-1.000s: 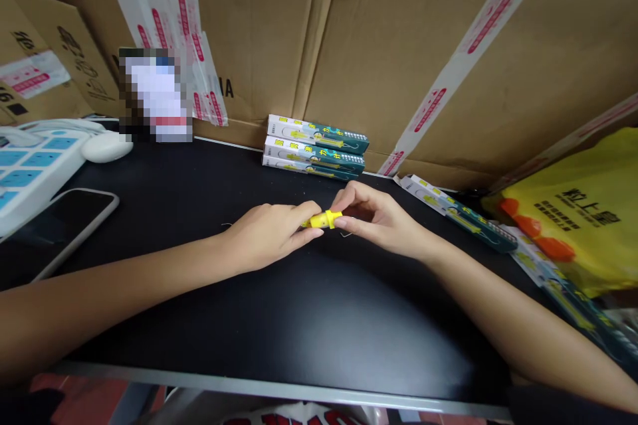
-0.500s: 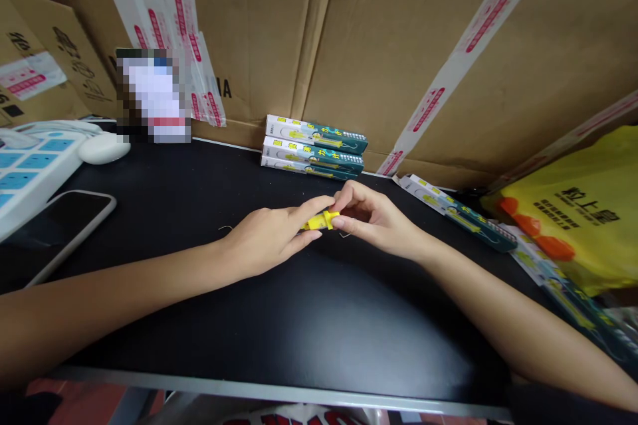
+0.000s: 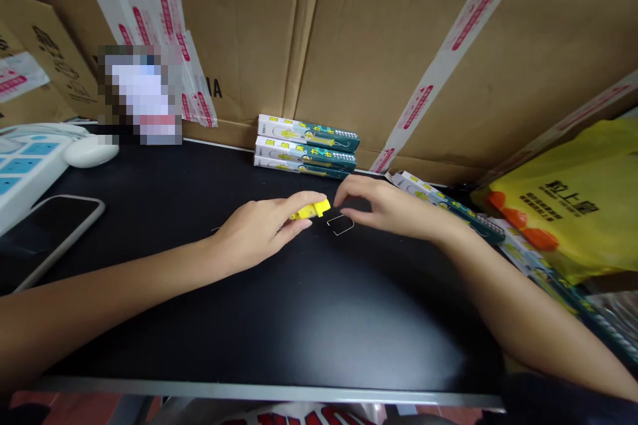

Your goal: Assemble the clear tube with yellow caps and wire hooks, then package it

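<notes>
A yellow spring scale [image 3: 313, 210] is pinched between the thumb and fingers of my left hand [image 3: 259, 226]; most of its body is hidden under the palm. A thin bit of wire [image 3: 215, 230] pokes out at the left side of that hand. To the right, my right hand [image 3: 381, 206] hovers with thumb and fingers apart, holding nothing and clear of the scale's yellow end. Just below its fingertips lies a bent thin metal wire loop [image 3: 341, 233] on the black tabletop [image 3: 299, 305].
Several printed spring-scale boxes [image 3: 305, 146] are stacked at the back, and more boxes [image 3: 448, 206] lie along the right. A yellow bag [image 3: 573, 212] stands far right. At left are a phone [image 3: 50, 239], a power strip [image 3: 30, 159] and a white rounded object [image 3: 92, 151]. Cardboard [image 3: 389, 46] walls the back.
My right hand has let go of the scale's yellow end and drawn off to the right, its fingers parting. The wire loop now shows more fully. My left hand keeps its hold.
</notes>
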Demonstrator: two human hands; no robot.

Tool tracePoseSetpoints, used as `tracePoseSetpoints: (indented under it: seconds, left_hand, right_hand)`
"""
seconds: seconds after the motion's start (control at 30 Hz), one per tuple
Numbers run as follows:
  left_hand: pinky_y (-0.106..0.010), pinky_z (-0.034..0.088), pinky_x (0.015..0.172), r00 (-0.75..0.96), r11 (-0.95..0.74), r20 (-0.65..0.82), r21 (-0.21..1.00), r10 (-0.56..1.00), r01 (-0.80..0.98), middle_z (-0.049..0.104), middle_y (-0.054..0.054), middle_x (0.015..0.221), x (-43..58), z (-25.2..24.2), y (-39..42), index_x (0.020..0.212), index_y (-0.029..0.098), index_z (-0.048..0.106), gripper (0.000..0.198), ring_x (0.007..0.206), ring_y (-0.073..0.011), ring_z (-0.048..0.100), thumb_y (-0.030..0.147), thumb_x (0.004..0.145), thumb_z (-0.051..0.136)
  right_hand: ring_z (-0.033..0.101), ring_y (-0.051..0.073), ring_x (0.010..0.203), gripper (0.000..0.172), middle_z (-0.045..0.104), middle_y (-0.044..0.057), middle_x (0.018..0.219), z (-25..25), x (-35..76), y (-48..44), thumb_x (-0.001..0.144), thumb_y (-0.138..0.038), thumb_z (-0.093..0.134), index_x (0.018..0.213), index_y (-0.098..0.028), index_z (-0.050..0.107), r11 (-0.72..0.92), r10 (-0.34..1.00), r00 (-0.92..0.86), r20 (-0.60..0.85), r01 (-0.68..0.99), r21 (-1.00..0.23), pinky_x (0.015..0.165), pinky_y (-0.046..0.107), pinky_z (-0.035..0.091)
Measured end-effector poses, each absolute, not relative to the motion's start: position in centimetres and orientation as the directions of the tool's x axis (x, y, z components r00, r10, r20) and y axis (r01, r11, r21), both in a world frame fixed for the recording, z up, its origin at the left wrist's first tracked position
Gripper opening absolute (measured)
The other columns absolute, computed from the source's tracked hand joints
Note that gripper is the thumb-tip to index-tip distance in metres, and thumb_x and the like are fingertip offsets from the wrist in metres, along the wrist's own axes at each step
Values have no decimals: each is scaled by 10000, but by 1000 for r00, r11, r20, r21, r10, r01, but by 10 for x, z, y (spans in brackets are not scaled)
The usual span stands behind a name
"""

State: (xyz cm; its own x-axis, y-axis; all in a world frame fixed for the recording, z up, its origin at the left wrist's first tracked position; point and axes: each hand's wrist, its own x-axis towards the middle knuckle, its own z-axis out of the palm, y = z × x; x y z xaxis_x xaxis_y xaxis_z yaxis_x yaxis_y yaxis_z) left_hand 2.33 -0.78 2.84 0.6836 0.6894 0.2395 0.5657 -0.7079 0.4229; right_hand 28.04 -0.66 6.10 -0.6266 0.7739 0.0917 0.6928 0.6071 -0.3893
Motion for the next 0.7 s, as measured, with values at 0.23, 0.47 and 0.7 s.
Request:
tracePoseSetpoints:
  seconds: [0.23, 0.47, 0.7]
  left_hand:
    - [-301, 524, 743, 672, -695, 243, 449, 700, 561, 722, -35, 1138, 24, 26, -8, 1399, 307, 458, 424, 876, -218, 722, 384, 982, 439]
    - [-285, 490, 716, 661, -663, 211, 489, 720, 567, 728, -18, 1083, 24, 27, -7, 1395, 316, 452, 419, 860, -215, 714, 381, 981, 447]
    - [-266, 453, 657, 626, -606, 184, 555, 758, 570, 707, -7, 896, 24, 26, -4, 1399, 301, 438, 438, 750, -202, 688, 380, 969, 454]
  right_hand:
    - [596, 232, 897, 142, 626, 115, 989, 40, 270, -2, 864, -91, 530, 959, -139, 624, 566, 823, -559, -96, 822, 68, 733, 312, 449]
    - [539, 171, 750, 53, 613, 64, 860, 41, 278, 4, 813, -119, 565, 799, -168, 547, 520, 837, -523, -160, 852, -63, 653, 267, 380]
    - [489, 113, 621, 75, 550, -23, 723, 44, 270, -2, 871, -140, 516, 836, -196, 480, 553, 784, -620, -42, 727, -407, 601, 235, 362]
